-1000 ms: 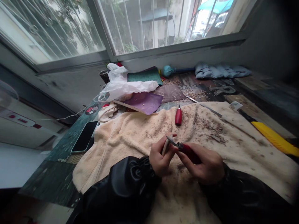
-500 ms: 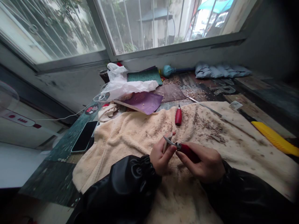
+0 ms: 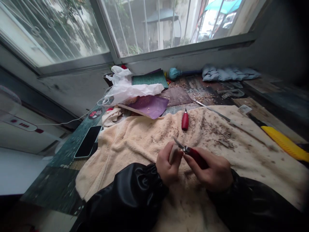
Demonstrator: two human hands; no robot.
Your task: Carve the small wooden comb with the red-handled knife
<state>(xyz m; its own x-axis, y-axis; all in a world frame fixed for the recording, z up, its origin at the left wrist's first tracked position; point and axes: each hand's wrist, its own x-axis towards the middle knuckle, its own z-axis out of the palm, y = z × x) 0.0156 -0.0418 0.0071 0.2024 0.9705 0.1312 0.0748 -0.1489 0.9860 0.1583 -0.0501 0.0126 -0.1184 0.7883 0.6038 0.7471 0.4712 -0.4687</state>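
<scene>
The left hand (image 3: 167, 164) is closed around a pale wooden piece (image 3: 173, 152), and the right hand (image 3: 212, 170), just beside it, grips the red handle of a knife (image 3: 194, 155) whose blade tip meets the top of the piece. Both hands rest low over a cream towel (image 3: 135, 141) strewn with shavings, near the front edge of the surface (image 3: 55, 180). A second red-handled tool (image 3: 185, 120) lies on the towel beyond them, a phone (image 3: 88, 145) lies by the left edge, and a yellow tool (image 3: 282, 141) lies towards the right edge.
</scene>
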